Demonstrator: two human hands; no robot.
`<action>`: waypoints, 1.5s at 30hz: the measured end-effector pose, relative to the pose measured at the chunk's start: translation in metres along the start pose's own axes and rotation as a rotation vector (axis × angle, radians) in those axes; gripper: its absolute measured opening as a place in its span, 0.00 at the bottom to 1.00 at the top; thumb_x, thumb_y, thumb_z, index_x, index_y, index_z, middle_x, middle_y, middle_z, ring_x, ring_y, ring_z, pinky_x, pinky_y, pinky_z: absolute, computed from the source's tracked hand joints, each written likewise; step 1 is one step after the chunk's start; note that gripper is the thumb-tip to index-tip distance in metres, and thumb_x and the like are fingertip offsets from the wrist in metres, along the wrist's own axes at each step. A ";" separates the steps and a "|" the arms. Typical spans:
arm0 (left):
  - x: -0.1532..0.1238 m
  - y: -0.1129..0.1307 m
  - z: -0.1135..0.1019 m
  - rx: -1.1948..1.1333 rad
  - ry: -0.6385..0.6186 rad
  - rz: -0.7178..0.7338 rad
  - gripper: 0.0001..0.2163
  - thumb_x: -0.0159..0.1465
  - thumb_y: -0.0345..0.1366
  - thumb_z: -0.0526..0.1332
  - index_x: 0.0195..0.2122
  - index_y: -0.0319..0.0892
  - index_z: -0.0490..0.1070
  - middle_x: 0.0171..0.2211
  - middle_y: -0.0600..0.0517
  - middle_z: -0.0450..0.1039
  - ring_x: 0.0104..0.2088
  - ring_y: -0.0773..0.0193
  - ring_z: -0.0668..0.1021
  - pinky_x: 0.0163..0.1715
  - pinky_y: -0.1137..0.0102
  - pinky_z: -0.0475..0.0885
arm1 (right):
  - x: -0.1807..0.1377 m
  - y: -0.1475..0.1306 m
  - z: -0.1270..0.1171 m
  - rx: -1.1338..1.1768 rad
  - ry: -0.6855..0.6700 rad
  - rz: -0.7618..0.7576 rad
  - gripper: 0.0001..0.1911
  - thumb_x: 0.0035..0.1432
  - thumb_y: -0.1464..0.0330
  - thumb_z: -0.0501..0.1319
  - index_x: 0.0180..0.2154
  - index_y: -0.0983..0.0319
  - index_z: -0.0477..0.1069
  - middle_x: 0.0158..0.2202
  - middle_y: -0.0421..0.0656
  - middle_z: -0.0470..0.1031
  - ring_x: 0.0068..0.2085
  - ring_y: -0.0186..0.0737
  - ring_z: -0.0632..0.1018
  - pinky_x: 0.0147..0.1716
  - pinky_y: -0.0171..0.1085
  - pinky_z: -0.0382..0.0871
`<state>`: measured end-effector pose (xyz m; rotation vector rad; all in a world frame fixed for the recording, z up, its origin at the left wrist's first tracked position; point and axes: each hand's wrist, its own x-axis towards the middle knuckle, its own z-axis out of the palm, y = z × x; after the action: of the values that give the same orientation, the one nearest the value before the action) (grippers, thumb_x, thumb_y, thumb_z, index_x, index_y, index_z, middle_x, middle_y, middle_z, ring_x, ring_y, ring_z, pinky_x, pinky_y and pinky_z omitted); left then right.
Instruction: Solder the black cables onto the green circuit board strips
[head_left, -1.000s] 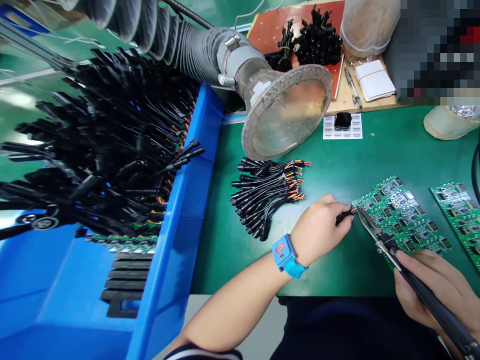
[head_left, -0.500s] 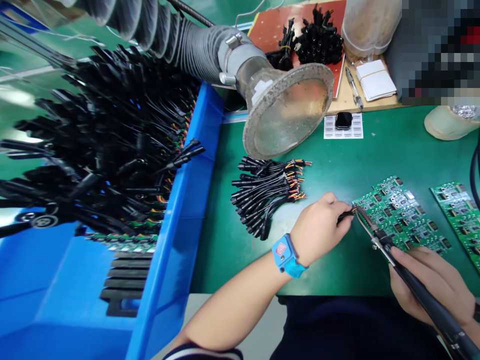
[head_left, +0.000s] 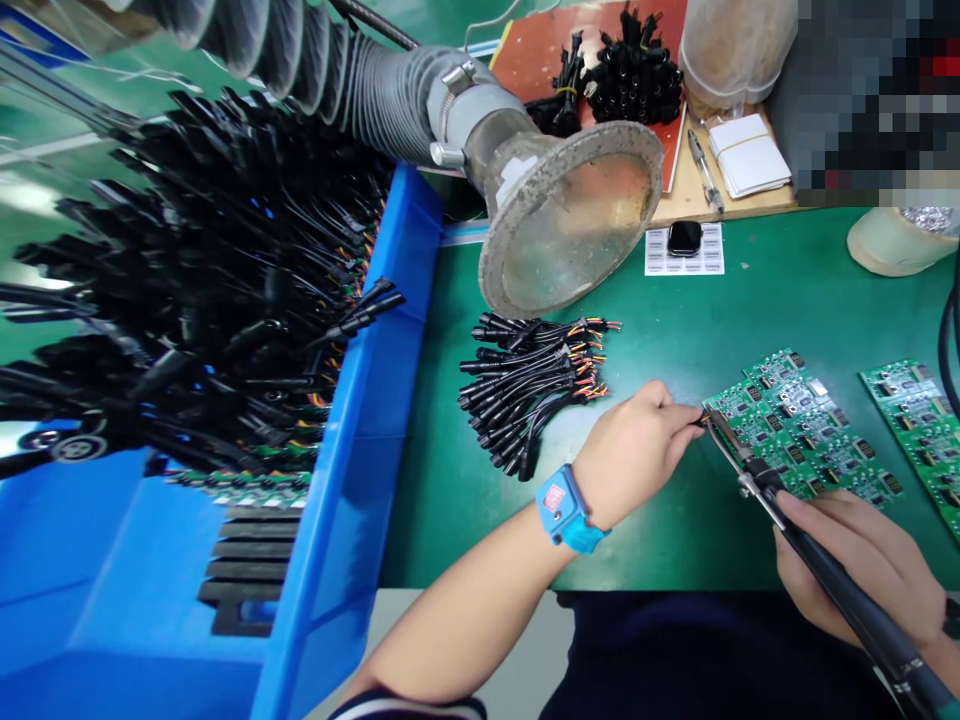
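My left hand (head_left: pixel 637 445), with a blue strap on its wrist, pinches a black cable (head_left: pixel 699 422) whose thin wire ends meet the left corner of a green circuit board panel (head_left: pixel 806 425). In my right hand (head_left: pixel 855 565) is a black-handled soldering iron (head_left: pixel 814 565), its tip over the wire ends at that corner. Whether the tip touches the wires I cannot tell. Left of my left hand lies a pile of black cables (head_left: pixel 517 395), their red, yellow and black wire ends pointing right.
A fume extractor hood (head_left: pixel 574 225) hangs above the pile. To the left stands a blue bin (head_left: pixel 352 480) full of cabled boards. Another circuit board panel (head_left: pixel 911 420) lies at right. Farther back are a smartwatch-like device (head_left: pixel 684 238), a pen (head_left: pixel 703 170) and a round container (head_left: pixel 892 243).
My left fingers have closed in nearer the wire ends, so less of the black cable shows. The soldering iron stays almost in place at the board's corner. The view has shifted slightly.
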<state>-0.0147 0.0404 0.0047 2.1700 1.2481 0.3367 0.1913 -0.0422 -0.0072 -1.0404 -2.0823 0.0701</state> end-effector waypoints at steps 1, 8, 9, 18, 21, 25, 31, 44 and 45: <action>0.000 0.000 0.000 0.005 -0.001 0.001 0.11 0.65 0.35 0.54 0.46 0.42 0.72 0.35 0.49 0.67 0.34 0.64 0.74 0.35 0.69 0.72 | 0.000 0.000 0.000 -0.007 0.008 -0.008 0.33 0.44 0.81 0.64 0.54 0.68 0.63 0.31 0.45 0.75 0.31 0.38 0.76 0.30 0.39 0.74; -0.001 0.004 -0.002 0.169 -0.029 0.001 0.13 0.67 0.39 0.49 0.45 0.45 0.71 0.35 0.49 0.64 0.30 0.65 0.71 0.30 0.70 0.69 | -0.002 0.002 0.000 -0.010 0.011 -0.020 0.32 0.44 0.81 0.65 0.53 0.69 0.64 0.32 0.46 0.75 0.30 0.38 0.76 0.30 0.40 0.74; -0.001 0.005 -0.003 0.201 -0.032 -0.002 0.13 0.67 0.39 0.49 0.45 0.45 0.71 0.35 0.49 0.64 0.30 0.65 0.71 0.29 0.70 0.69 | -0.002 0.002 0.001 -0.015 0.021 -0.022 0.31 0.44 0.80 0.65 0.53 0.69 0.64 0.31 0.46 0.75 0.30 0.38 0.76 0.30 0.39 0.75; 0.000 0.006 -0.003 0.280 -0.037 0.000 0.13 0.67 0.40 0.49 0.43 0.45 0.71 0.34 0.49 0.63 0.30 0.65 0.70 0.28 0.71 0.66 | -0.004 0.000 -0.007 0.015 -0.035 0.091 0.30 0.49 0.80 0.62 0.55 0.63 0.61 0.29 0.42 0.72 0.29 0.37 0.74 0.26 0.37 0.71; 0.000 0.007 -0.003 0.311 -0.032 -0.009 0.13 0.67 0.41 0.48 0.43 0.45 0.71 0.34 0.50 0.63 0.29 0.65 0.71 0.27 0.71 0.66 | -0.010 -0.001 -0.010 0.035 -0.010 0.123 0.31 0.48 0.81 0.62 0.55 0.63 0.62 0.31 0.43 0.71 0.31 0.38 0.74 0.27 0.38 0.71; 0.000 0.009 -0.004 0.330 -0.038 -0.009 0.13 0.67 0.41 0.48 0.43 0.45 0.71 0.34 0.49 0.64 0.29 0.65 0.72 0.28 0.70 0.67 | -0.023 -0.006 -0.010 -0.001 0.032 0.180 0.30 0.48 0.81 0.63 0.53 0.64 0.64 0.35 0.44 0.73 0.35 0.41 0.75 0.32 0.39 0.73; 0.000 0.009 -0.004 0.286 -0.045 0.005 0.13 0.67 0.39 0.49 0.44 0.42 0.70 0.34 0.49 0.66 0.31 0.61 0.73 0.31 0.67 0.71 | -0.033 -0.017 -0.010 0.025 0.000 0.254 0.24 0.50 0.79 0.61 0.51 0.62 0.65 0.38 0.43 0.74 0.38 0.40 0.77 0.36 0.38 0.76; 0.002 0.005 0.000 0.058 0.006 0.020 0.09 0.65 0.34 0.54 0.42 0.38 0.69 0.35 0.47 0.68 0.35 0.61 0.73 0.38 0.64 0.72 | -0.032 -0.014 -0.008 0.033 -0.053 0.245 0.26 0.51 0.78 0.61 0.53 0.61 0.63 0.39 0.44 0.73 0.39 0.39 0.77 0.38 0.37 0.75; 0.002 0.005 0.000 0.054 0.007 0.021 0.09 0.65 0.34 0.54 0.42 0.38 0.69 0.35 0.47 0.68 0.35 0.61 0.73 0.38 0.64 0.72 | -0.033 -0.014 -0.008 0.032 -0.057 0.248 0.26 0.51 0.78 0.61 0.53 0.62 0.63 0.39 0.44 0.73 0.39 0.39 0.77 0.38 0.37 0.75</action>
<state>-0.0102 0.0401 0.0080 2.2312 1.2522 0.3226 0.1986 -0.0765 -0.0169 -1.2855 -1.9858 0.2596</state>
